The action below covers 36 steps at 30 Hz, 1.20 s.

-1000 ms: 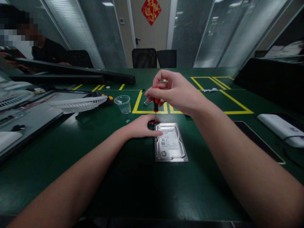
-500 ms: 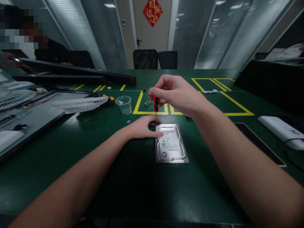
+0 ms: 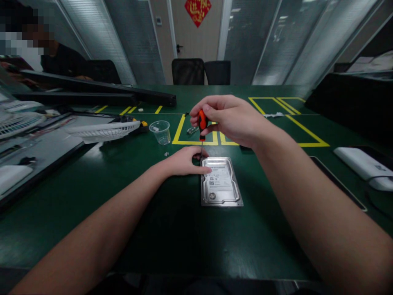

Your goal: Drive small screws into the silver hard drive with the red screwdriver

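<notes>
A silver hard drive (image 3: 222,186) with a white label lies flat on the green table in front of me. My left hand (image 3: 185,160) grips it at the far left corner, thumb across the top and the other fingers curled around the far side. A red and black screwdriver (image 3: 202,123) stands nearly upright in my right hand (image 3: 225,116), its handle pinched between thumb and fingers. Its thin shaft reaches down to the drive's far left corner; the tip is hard to make out there, close to my left fingers.
Left of the drive are a clear plastic cup (image 3: 160,132) and several tiny screws (image 3: 166,154). Farther left lie white fan grilles (image 3: 106,130) and a large grey panel. On the right sit a white device (image 3: 364,168) and a dark tablet-like slab (image 3: 337,182). A person sits across at far left.
My right fingers have shifted their grip on the screwdriver, so more of its handle shows, leaning slightly. The left hand keeps its hold on the drive. The camera view has tilted slightly down.
</notes>
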Tool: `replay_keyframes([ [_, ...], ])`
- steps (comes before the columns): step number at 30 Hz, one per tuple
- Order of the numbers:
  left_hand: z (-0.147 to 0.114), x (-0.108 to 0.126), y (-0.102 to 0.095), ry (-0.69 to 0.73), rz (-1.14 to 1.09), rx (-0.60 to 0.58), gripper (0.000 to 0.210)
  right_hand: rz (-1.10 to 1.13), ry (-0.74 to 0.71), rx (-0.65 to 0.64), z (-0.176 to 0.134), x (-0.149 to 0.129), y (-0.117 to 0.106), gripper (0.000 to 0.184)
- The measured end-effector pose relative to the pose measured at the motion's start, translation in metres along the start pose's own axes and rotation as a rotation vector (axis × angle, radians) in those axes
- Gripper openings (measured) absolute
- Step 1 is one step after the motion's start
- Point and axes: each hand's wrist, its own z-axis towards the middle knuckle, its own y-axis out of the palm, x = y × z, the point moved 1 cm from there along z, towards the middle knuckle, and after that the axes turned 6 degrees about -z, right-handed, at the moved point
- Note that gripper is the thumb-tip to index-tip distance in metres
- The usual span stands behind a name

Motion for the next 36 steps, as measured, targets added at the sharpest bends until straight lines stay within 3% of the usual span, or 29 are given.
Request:
replay_keyframes([
  [5, -0.0010, 0.0032, -0.0005, -0.015, 0.014, -0.004, 0.063, -0.132, -0.035, 0.061, -0.0005, -0.0002, 0.0003, 0.021],
  [10, -0.0006, 0.0041, -0.0005, -0.022, 0.015, -0.006, 0.063, -0.093, -0.049, 0.130, -0.0013, 0.0017, 0.0040, 0.027],
  [15, -0.0003, 0.0022, -0.0004, -0.009, 0.006, -0.011, 0.062, -0.096, -0.069, 0.074, -0.0031, -0.0022, 0.0038, 0.021],
  [21, 0.0003, 0.0015, -0.0001, -0.014, 0.028, -0.003, 0.063, 0.017, 0.003, -0.017, -0.0015, -0.0018, 0.0036, 0.034],
  [29, 0.0006, 0.0009, 0.0008, -0.002, 0.013, 0.003, 0.061, -0.158, -0.050, 0.069, -0.0003, -0.0012, 0.0029, 0.019],
  [36, -0.0005, 0.0022, -0.0003, -0.012, 0.015, -0.006, 0.063, -0.199, -0.118, 0.123, -0.0023, 0.0016, 0.0013, 0.029],
])
